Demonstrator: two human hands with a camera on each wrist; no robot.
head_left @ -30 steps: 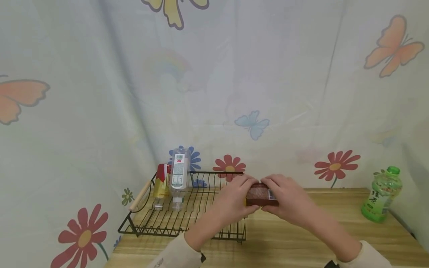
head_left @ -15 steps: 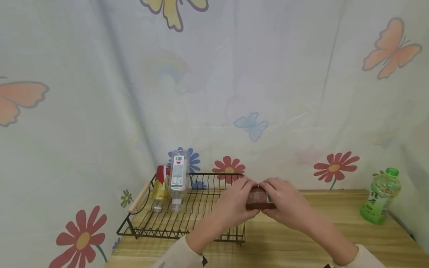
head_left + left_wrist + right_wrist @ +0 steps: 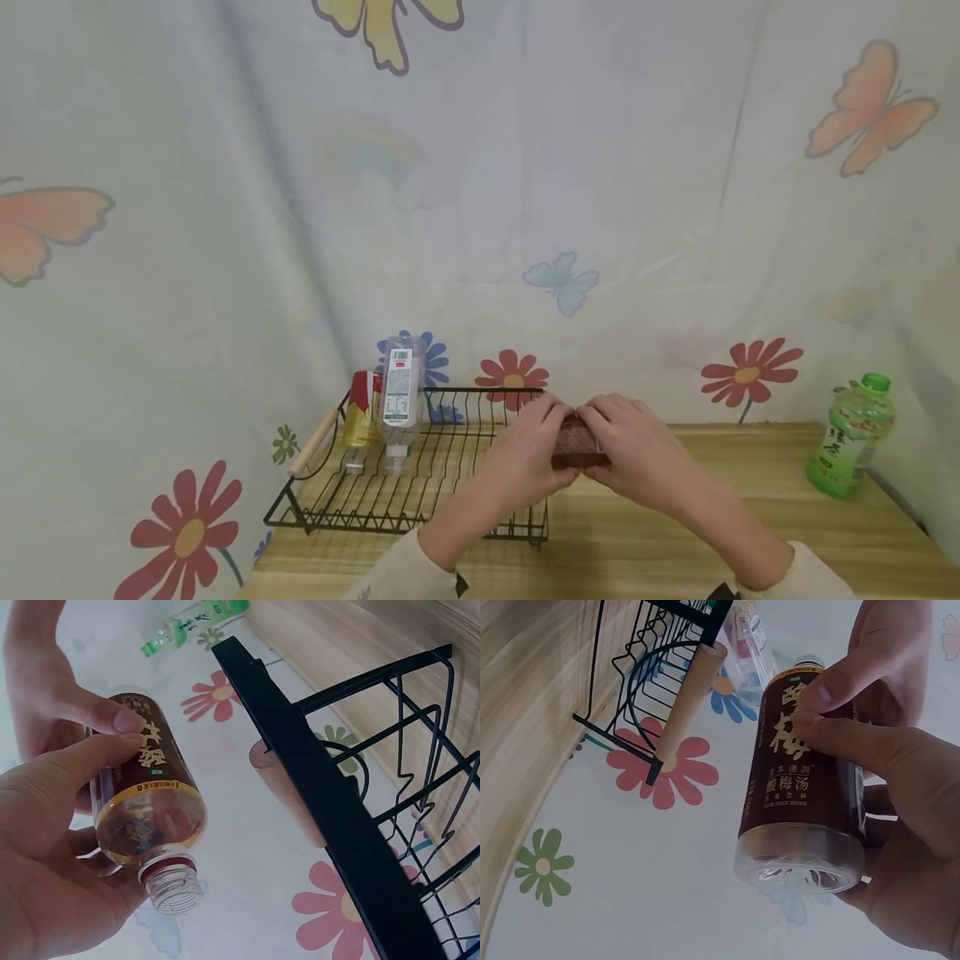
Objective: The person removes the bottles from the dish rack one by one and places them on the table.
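Observation:
A clear plastic drink bottle (image 3: 577,446) with a dark brown label lies sideways between my hands, above the table by the rack's right side. My left hand (image 3: 521,454) grips its neck-side half, and my right hand (image 3: 637,454) grips the base-side half. Both thumbs press on the label, their tips nearly meeting, as the right wrist view shows on the bottle (image 3: 799,802). In the left wrist view the threaded bottle neck (image 3: 172,885) is bare, with no cap on it. The fingers behind the bottle are partly hidden.
A black wire rack (image 3: 450,531) with a wooden handle (image 3: 313,442) stands left on the wooden table (image 3: 720,542). In it lean a clear bottle (image 3: 400,392) and a yellow and red container (image 3: 362,421), both neck down. A green bottle (image 3: 843,450) stands upright at the right. Behind hangs a patterned curtain (image 3: 637,167).
My hands have come slightly closer together and a little lower. Less of the bottle shows between them, and its white barcode patch is now mostly covered by my right hand.

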